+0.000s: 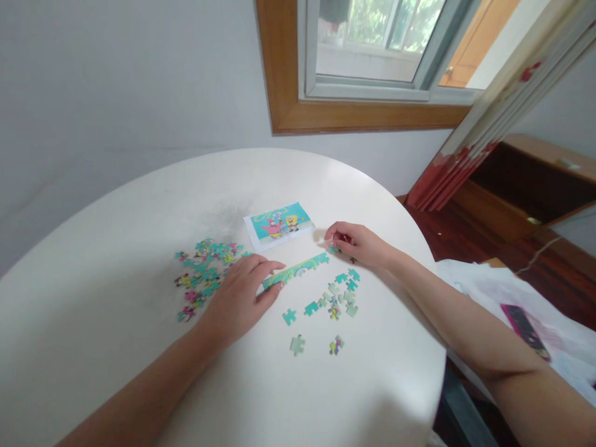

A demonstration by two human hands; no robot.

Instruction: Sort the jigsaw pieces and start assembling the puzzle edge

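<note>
A joined strip of puzzle pieces point(298, 269), teal with a bit of a drawn figure, lies flat on the round white table point(223, 397). My left hand point(242, 295) rests at its left end, with thumb and fingers on either side of that end. Just past the strip's right end, my right hand point(356, 242) has its fingers closed over a teal puzzle piece point(334, 249), partly hidden beneath them. Another small piece point(352, 261) shows below that hand. Behind the strip lies a printed cartoon picture point(279, 223).
A pile of mixed puzzle pieces point(205, 273) spreads left of my left hand. Several loose teal and pale green pieces point(342, 297) lie in front of the strip. Beyond the table's right edge, a phone point(526, 332) rests on white cloth point(565, 335). The window point(367, 93) is behind.
</note>
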